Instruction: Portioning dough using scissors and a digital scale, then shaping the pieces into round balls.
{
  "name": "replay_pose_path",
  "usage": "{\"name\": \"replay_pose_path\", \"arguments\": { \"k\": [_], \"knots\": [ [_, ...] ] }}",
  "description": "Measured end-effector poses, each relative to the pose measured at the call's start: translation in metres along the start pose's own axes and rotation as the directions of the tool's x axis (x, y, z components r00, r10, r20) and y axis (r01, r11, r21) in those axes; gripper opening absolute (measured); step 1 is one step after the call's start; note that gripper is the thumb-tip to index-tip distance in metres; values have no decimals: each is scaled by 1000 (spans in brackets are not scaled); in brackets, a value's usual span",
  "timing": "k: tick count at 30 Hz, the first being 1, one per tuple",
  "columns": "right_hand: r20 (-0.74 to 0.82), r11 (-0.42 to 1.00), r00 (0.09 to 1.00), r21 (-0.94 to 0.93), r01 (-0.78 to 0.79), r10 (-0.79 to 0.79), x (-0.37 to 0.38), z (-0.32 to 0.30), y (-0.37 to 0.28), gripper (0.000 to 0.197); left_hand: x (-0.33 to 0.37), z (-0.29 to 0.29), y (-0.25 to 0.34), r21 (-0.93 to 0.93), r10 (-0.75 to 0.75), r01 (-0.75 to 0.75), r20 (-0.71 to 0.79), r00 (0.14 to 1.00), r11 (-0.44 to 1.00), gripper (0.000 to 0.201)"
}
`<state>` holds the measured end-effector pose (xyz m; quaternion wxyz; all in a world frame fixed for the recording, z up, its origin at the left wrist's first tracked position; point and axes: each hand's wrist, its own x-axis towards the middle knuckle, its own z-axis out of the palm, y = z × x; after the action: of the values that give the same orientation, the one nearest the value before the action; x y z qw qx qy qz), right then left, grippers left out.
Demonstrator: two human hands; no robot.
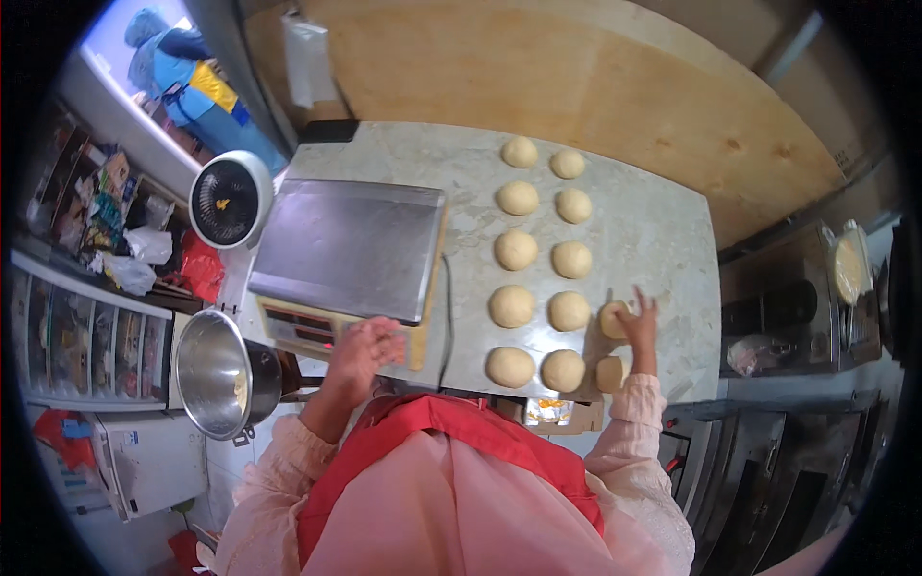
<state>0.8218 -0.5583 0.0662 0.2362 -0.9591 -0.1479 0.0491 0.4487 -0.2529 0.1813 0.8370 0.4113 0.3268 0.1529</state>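
Note:
Pale round dough balls (517, 250) stand in two columns on the stone-topped table, with a short third column at the right. My right hand (642, 326) is over that third column, its fingers spread. Its thumb side touches or nearly touches a dough ball (611, 321), which it partly covers. Closer to me, another dough ball (611, 372) is partly hidden by my right wrist and sleeve. At the front edge of a flat-topped weighing scale (346, 245), my left hand (365, 357) has its fingers loosely stretched out beside the control panel, holding nothing I can see.
A steel mixing bowl (206, 379) with some dough stands left of the scale, below a small white fan (230, 197). A black cable (448, 322) runs beside the scale. A wooden panel (576, 77) borders the table's far side. Another person (197, 82) stands far left.

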Motion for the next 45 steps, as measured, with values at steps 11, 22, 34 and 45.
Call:
{"name": "replay_pose_path", "arguments": {
  "k": [11, 22, 34, 45],
  "knots": [
    [-291, 668, 767, 376, 642, -572, -124, 36, -338, 32, -32, -413, 49, 824, 595, 244, -544, 591, 512, 38],
    [282, 335, 203, 576, 746, -938, -256, 105, -514, 31, -12, -466, -45, 911, -228, 403, -413, 882, -90, 45],
    [746, 743, 64, 645, 181, -663, -312, 175, -567, 26, -92, -465, 25, 386, 161, -57, -242, 957, 921, 20],
    [709, 618, -649, -385, -685, -278, -343, 238, -559, 33, -113, -375, 49, 987, 538, -151, 156, 829, -54, 27]
  ]
}}
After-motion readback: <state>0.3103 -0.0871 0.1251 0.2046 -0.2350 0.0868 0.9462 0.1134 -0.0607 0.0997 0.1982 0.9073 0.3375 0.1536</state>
